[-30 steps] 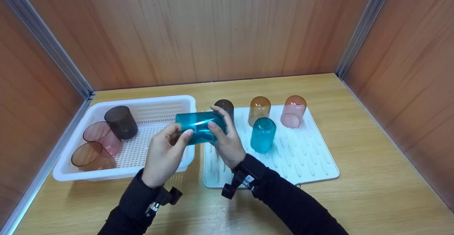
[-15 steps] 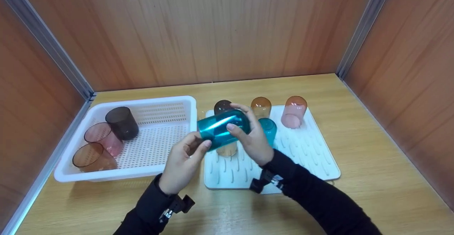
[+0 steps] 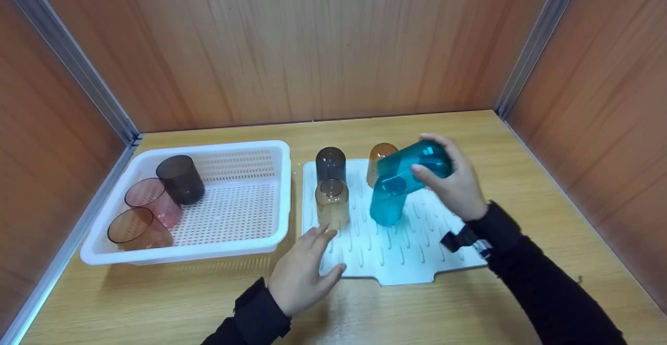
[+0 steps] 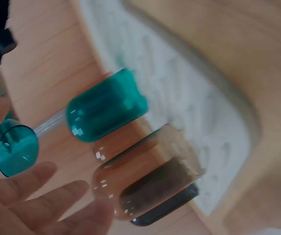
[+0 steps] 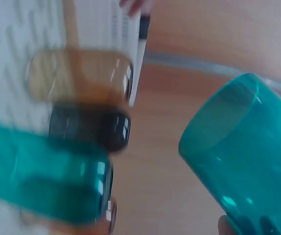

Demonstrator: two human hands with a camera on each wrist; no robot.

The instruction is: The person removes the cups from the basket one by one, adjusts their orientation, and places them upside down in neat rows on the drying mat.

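Observation:
My right hand [image 3: 453, 181] grips a teal cup [image 3: 424, 160] around its closed end, its open rim tilted down and to the left. In the right wrist view the rim of this held cup [image 5: 248, 152] faces left. It overlaps a second teal cup [image 3: 387, 207] that stands upside down on the white drying mat [image 3: 365, 261]. My left hand [image 3: 305, 272] has its fingers spread and holds nothing, near the mat's front left corner. Just beyond its fingertips stands a pale amber cup [image 3: 332, 209], upside down, with a dark grey cup [image 3: 330, 162] behind it.
An orange cup [image 3: 379, 157] stands upside down at the back of the mat, partly hidden. To the left sits a white plastic basket [image 3: 284, 199] holding a dark brown cup [image 3: 180, 178], a pink cup [image 3: 156, 201] and an amber cup [image 3: 139, 230]. Wooden panels [image 3: 323, 48] enclose the table.
The teal cup, earlier held in both hands, has moved right over the mat in my right hand. My left hand has let go and dropped back toward the mat's front left.

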